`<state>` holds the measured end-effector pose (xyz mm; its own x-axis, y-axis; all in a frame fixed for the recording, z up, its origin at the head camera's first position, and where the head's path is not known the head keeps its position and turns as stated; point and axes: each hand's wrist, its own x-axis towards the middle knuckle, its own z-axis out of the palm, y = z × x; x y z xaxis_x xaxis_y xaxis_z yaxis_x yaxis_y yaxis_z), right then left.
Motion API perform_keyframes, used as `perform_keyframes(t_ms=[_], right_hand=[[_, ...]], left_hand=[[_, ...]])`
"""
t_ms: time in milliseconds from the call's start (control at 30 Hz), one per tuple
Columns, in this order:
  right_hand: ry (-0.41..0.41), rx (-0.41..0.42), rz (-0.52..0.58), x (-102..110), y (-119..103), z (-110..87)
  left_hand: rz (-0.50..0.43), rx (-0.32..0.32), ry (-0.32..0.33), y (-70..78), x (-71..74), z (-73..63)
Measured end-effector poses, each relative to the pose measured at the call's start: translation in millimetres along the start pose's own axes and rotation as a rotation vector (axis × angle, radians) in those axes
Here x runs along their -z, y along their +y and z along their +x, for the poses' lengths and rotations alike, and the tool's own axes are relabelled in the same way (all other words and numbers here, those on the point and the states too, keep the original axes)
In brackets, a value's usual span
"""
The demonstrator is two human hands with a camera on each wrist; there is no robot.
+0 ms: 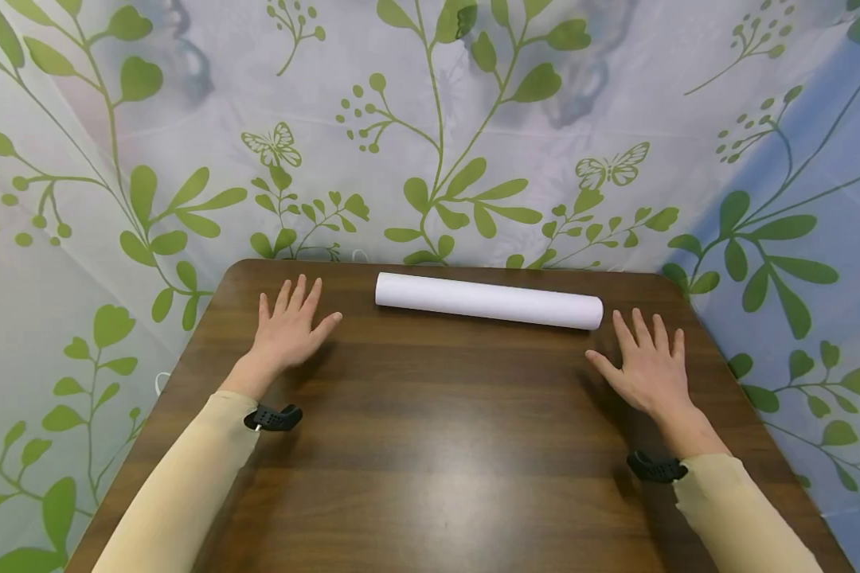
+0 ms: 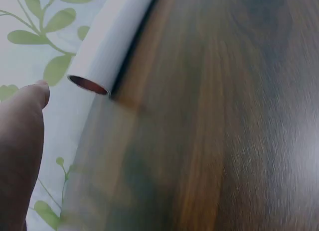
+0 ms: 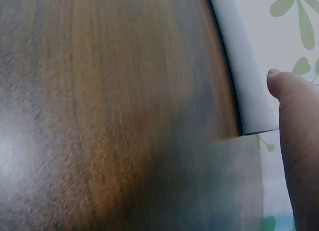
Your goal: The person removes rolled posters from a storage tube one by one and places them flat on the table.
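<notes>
A white paper roll (image 1: 489, 302) lies lengthwise near the far edge of the brown wooden table (image 1: 430, 414), its right end a little closer to me. My left hand (image 1: 287, 330) is to the left of the roll, fingers spread and straight, touching nothing that I can see but the space over the table. Off the roll's right end is my right hand (image 1: 648, 366), also with spread, straight fingers. In the left wrist view the roll (image 2: 112, 39) shows a hollow end beyond the thumb (image 2: 22, 121). The right wrist view has the roll (image 3: 244, 66) beside the other thumb (image 3: 299, 126).
A white curtain (image 1: 315, 103) with green leaves and butterflies hangs behind the table and down both sides. Black straps (image 1: 275, 418) sit at both wrists, over pale sleeves (image 1: 186, 485). Light glares off the tabletop's near middle.
</notes>
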<state>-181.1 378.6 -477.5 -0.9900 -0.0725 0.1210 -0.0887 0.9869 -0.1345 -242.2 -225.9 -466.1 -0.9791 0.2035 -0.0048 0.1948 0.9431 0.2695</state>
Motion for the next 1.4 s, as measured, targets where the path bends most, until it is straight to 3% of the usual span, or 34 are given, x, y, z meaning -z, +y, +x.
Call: perform_keyframes(t_ms=[100,233,333,400,533,833,1133,1400], right_hand=[[0.029,0.031,0.007,2,-3,5.8],[0.056,0.089,0.011,7,-14,19.3],[0.055,0.141,-0.002,11,-27,32.6],[0.045,0.174,-0.005,12,-37,42.0],[0.018,0.219,0.0,13,-57,59.8],[-0.016,0.28,-0.032,17,-95,92.2],[-0.13,0.282,-0.064,17,-121,111.3],[-0.174,0.268,-0.082,11,-131,118.7]], left_hand=[[-0.132,-0.006,-0.04,4.3,2.9,4.5],[-0.426,-0.016,-0.089,13.5,10.2,13.8],[-0.63,0.028,-0.097,20.0,13.8,20.8],[-0.703,0.078,-0.085,24.0,14.5,25.0],[-0.755,0.124,-0.068,32.5,13.2,33.8],[-0.881,0.203,-0.117,45.9,6.1,53.8],[-0.963,0.258,-0.155,56.4,4.5,68.5],[-1.016,0.301,-0.163,68.0,-0.3,74.4]])
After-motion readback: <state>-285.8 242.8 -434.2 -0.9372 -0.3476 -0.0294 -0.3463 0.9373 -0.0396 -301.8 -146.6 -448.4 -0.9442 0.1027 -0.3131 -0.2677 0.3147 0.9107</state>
